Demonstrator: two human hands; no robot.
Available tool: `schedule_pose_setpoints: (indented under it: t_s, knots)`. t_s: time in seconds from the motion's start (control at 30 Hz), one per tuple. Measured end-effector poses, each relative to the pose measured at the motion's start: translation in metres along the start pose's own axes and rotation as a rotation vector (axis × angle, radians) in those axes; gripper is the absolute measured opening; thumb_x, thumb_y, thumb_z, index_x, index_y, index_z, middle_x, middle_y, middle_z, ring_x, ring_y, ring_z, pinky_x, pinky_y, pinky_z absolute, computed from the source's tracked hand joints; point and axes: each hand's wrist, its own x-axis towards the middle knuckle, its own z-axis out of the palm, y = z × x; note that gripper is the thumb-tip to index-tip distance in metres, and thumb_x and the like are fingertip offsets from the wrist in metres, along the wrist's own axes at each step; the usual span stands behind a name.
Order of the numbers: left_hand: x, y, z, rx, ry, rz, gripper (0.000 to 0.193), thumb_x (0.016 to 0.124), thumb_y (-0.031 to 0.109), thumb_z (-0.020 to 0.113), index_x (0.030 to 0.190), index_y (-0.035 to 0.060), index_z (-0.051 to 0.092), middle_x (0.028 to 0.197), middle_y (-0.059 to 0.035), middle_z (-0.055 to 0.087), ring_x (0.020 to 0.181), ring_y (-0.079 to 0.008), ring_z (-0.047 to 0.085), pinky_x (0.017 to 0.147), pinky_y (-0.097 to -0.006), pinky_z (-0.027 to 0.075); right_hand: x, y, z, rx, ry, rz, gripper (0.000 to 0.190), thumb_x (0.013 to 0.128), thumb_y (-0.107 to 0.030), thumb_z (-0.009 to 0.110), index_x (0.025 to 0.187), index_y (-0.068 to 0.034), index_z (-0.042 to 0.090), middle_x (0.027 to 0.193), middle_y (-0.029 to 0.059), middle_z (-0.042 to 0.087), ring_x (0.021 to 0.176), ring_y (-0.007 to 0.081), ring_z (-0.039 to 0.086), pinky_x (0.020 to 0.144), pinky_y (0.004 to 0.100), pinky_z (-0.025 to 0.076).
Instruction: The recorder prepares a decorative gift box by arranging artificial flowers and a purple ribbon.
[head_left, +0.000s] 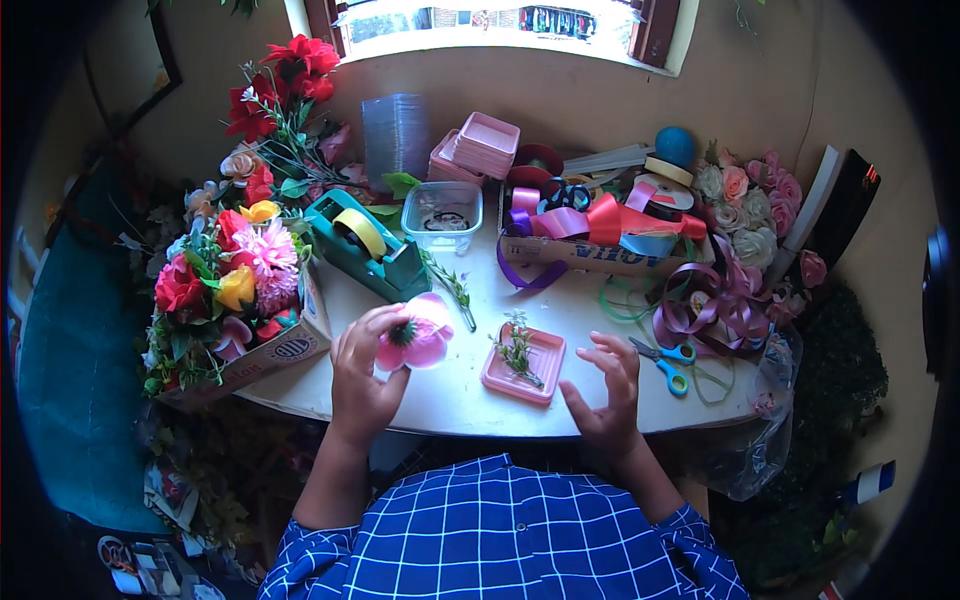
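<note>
My left hand (371, 364) holds a pink artificial flower (429, 334) above the table, its green base turned toward my fingers. To the right lies a small pink plastic tray (551, 345) with a green sprig (516, 351) bearing pale blossoms in it. Just beyond that tray's right side, my right hand (606, 394) hovers with its fingers apart and nothing in them. A pair of blue-handled scissors (671, 364) rests to the right of this hand. Another green sprig (454, 289) lies behind the pink flower.
A green tape dispenser (349, 259) and a clear plastic container (442, 225) stand behind. At left is a cardboard box (296, 334) of artificial flowers. Ribbon spools fill another cardboard box (577, 255) at back right. Loose mauve ribbon (675, 315) and pink trays (484, 142) are also here.
</note>
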Motion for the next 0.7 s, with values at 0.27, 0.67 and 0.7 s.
schedule_pose_setpoints:
  t_s: [0.27, 0.67, 0.7]
  knots:
    - [-0.015, 0.061, 0.019, -0.934, -0.835, -0.467, 0.089, 0.085, 0.019, 0.073, 0.154, 0.0074, 0.018, 0.124, -0.0195, 0.063, 0.119, -0.0212, 0.057, 0.103, -0.0354, 0.04, 0.0, -0.031, -0.001, 0.316, -0.355, -0.31, 0.054, 0.071, -0.01, 0.083, 0.12, -0.007, 0.059, 0.123, 0.0187, 0.061, 0.109, 0.0309, 0.064, 0.09, 0.0394, 0.053]
    - [-0.014, 0.035, 0.045, -0.214, -0.376, 0.012, 0.036, 0.08, 0.012, 0.072, 0.116, 0.0091, 0.065, 0.111, -0.0136, 0.062, 0.105, -0.0327, 0.06, 0.092, -0.041, 0.048, 0.017, -0.004, 0.004, 0.589, 0.101, 0.453, 0.022, 0.084, -0.004, 0.075, 0.095, -0.001, 0.056, 0.088, 0.0043, 0.061, 0.08, 0.0087, 0.064, 0.067, 0.0208, 0.05]
    - [-0.014, 0.036, 0.048, -0.211, -0.38, 0.012, 0.036, 0.08, 0.012, 0.072, 0.116, 0.0091, 0.065, 0.111, -0.0136, 0.062, 0.105, -0.0327, 0.06, 0.092, -0.041, 0.048, 0.021, -0.003, 0.006, 0.566, 0.084, 0.487, 0.022, 0.084, -0.004, 0.075, 0.093, -0.001, 0.056, 0.083, 0.0024, 0.061, 0.077, 0.0074, 0.063, 0.064, 0.0204, 0.049]
